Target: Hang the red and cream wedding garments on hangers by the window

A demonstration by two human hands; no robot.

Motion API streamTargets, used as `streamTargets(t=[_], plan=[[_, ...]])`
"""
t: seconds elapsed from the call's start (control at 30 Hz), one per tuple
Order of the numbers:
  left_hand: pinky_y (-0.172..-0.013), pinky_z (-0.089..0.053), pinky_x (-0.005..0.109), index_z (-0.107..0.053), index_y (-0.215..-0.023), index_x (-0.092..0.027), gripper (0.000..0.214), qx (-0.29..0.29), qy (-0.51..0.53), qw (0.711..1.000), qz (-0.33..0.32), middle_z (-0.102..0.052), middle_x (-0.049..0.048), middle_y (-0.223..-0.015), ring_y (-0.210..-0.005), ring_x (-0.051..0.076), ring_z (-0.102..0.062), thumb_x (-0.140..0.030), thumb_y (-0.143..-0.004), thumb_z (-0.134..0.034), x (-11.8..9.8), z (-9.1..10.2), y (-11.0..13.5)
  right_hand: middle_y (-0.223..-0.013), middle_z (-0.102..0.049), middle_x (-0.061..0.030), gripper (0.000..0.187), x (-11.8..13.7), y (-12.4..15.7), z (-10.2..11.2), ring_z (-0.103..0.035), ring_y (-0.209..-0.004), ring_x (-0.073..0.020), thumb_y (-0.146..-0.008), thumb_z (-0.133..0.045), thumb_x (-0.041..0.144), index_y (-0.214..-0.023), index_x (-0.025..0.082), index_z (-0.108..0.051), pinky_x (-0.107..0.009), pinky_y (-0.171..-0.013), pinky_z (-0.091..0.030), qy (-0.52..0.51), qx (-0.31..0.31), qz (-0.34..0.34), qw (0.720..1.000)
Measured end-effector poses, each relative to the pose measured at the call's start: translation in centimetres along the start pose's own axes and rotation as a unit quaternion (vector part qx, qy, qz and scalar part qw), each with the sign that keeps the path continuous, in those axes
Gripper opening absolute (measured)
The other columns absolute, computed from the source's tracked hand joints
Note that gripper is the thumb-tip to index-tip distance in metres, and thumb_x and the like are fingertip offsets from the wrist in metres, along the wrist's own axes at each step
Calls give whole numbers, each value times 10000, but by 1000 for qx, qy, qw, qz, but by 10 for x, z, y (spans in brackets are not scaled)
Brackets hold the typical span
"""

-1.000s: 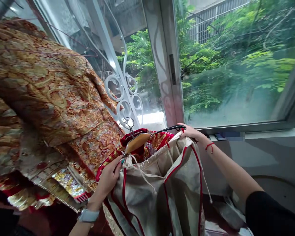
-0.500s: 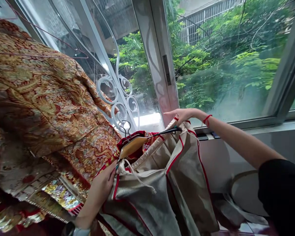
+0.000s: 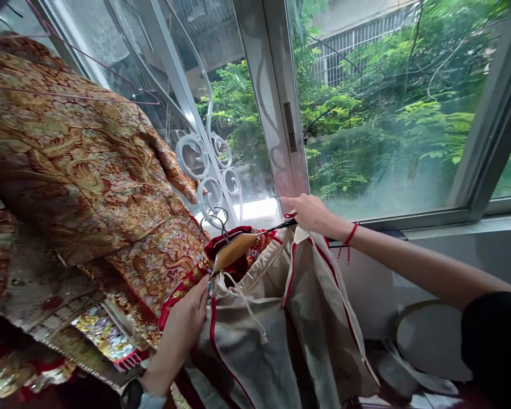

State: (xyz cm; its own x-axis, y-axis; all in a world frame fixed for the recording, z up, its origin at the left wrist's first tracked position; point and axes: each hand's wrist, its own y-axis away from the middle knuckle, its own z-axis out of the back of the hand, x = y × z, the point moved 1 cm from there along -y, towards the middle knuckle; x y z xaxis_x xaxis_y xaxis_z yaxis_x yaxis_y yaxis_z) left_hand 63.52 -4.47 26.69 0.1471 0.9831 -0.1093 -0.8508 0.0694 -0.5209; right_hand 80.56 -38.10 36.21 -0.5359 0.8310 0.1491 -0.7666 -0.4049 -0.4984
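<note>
A beige skirt with red piping and a drawstring waist hangs in front of me. My left hand is closed on the left end of its waistband, beside a hanger clip. At the right end, my right hand grips the gathered waistband with thumb and fingers, the index finger pointing left. The white drawstring dangles loose in front. Between my hands is a hanger with a tan middle and a dark arm reaching toward my right hand. Red and gold embroidered cloth lies behind it.
A gold and red brocade robe hangs close on the left, with sequined pieces lower down. White scrollwork ironwork and a sliding window stand ahead. A round pale object sits low on the right.
My right hand has shifted slightly left and down, drawing the right side of the waistband in and bunching it. My left hand has moved a little right in view, still gripping.
</note>
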Motion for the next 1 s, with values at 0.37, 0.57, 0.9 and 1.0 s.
streamTargets(t=[0.37, 0.57, 0.9, 1.0], plan=[[-837, -558, 337, -599, -1233, -204, 409, 50, -9, 999, 17, -717, 110, -1175, -994, 241, -713, -298, -952, -318, -17, 14, 0, -1053, -717, -113, 626, 45, -33, 41, -664, -937, -238, -697, -510, -1, -1291, 160, -627, -301, -756, -493, -9, -44, 22, 999], [-767, -567, 321, -613, -1213, -204, 410, 32, -54, 998, 19, -727, 106, -1150, -954, 246, -722, -317, -961, -311, -14, 15, 4, -761, -692, -151, 562, 132, 49, 1, -658, -697, -244, -754, -478, -42, -1294, 69, -591, -325, -610, -477, 29, 70, 68, 995], [-803, -561, 329, -640, -1191, -174, 461, 8, -93, 996, -18, -735, 114, -1124, -976, 254, -715, -360, -973, -279, 5, 13, -4, -1285, -600, -132, 567, 7, 53, -62, -579, -1158, -295, -853, -628, 444, -1361, 224, -510, -480, -998, -456, -313, -28, 47, 948], [-769, -558, 339, -633, -1199, -164, 459, 10, -108, 994, -3, -734, 126, -1117, -964, 268, -714, -350, -974, -279, 2, 13, -4, -1531, -360, -137, 737, -25, 66, -92, -403, -1367, -311, -840, -613, 470, -1485, 240, -342, -496, -1113, -350, -381, -10, 27, 924]])
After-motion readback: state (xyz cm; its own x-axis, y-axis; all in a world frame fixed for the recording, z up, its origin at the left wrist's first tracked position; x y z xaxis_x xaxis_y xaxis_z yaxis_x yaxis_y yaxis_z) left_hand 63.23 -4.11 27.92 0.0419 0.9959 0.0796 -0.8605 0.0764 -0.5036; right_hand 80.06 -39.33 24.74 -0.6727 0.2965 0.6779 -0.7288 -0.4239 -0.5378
